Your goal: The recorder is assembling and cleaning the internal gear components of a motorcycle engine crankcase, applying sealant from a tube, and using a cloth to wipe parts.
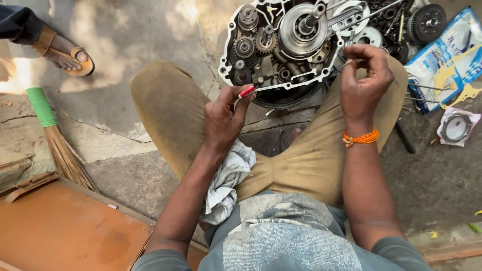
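Our left hand (221, 118) grips red-handled metal pliers (245, 93), fingers closed round them. Our right hand (364, 75) pinches a thin wire part (345, 64) beside the open grey engine casing (281, 42).

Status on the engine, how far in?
Done: side cover is off the engine, gears and clutch exposed. In hand: left hand holds a red-handled tool; right hand pinches a small part, too small to identify. Left: loose parts and gasket lie unfitted.

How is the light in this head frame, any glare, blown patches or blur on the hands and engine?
Head view: sun is patchy, blown out at the left edge above the broom; the engine case lies in soft shade, sharp; left hand and right hand are crisp, no motion blur.
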